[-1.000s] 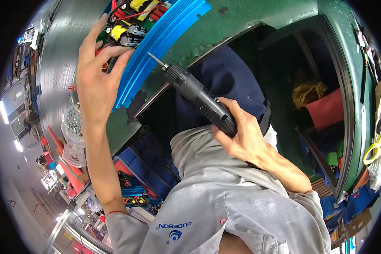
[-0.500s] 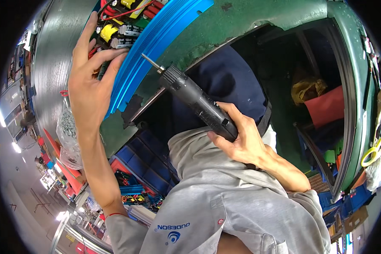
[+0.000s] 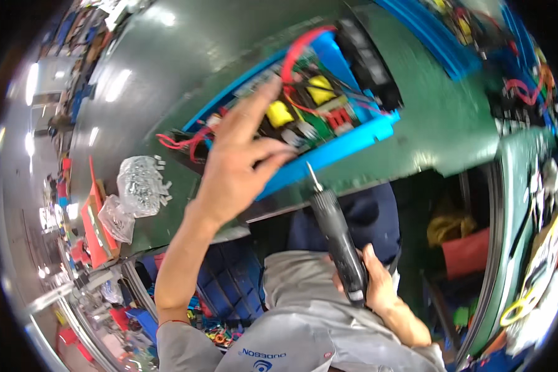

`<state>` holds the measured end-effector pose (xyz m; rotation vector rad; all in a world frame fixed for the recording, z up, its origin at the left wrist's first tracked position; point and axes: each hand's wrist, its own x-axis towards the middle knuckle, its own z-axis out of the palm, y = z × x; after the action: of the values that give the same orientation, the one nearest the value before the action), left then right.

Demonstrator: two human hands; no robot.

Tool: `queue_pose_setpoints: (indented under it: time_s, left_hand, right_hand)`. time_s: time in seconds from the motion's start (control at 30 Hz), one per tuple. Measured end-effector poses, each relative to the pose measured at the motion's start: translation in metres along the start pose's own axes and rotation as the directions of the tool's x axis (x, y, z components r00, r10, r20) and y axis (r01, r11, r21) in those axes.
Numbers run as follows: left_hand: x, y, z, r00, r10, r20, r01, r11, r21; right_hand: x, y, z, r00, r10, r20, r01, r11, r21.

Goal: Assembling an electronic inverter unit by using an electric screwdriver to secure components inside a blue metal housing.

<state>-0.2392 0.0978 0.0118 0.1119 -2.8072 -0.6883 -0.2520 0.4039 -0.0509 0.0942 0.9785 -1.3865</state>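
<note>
In my right hand (image 3: 378, 282) is a black electric screwdriver (image 3: 338, 239), its thin bit pointing up and away, just short of the near wall of a blue metal housing (image 3: 347, 149). A circuit board lies inside the housing, with yellow-wrapped transformers (image 3: 280, 114), a thick red cable (image 3: 301, 49) and thinner wires. Over the board's left part my left hand (image 3: 229, 164) reaches with fingers spread, the thumb near the housing's near wall. Whether its fingertips touch the board is blurred. A black end panel (image 3: 369, 62) stands at the housing's right end.
A clear bag of small parts (image 3: 139, 186) lies on the green bench (image 3: 421, 130) at left, beside an orange-red bin (image 3: 99, 229). Another blue housing (image 3: 434, 37) is at the far right. Yellow-handled scissors (image 3: 521, 307) are at the right edge, and dark blue crates (image 3: 229, 279) below the bench.
My view has swung, and the whole housing now shows nearer the middle. The screwdriver stands steeper, its bit no longer overlapping the blue wall. My left fingers have moved over the board.
</note>
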Motion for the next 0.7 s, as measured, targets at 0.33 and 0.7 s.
queue_pose_setpoints:
  time_s: [0.33, 0.7]
  left_hand:
    - [0.005, 0.003, -0.019, 0.991, -0.052, 0.126, 0.074, 0.981, -0.179]
    - [-0.012, 0.03, -0.024, 0.977, -0.155, 0.144, 0.152, 0.988, 0.028]
  right_hand:
    - [0.003, 0.004, -0.009, 0.998, 0.059, -0.023, -0.058, 0.997, 0.055]
    - [0.004, -0.001, -0.025, 0.975, 0.061, 0.215, -0.087, 0.989, 0.116]
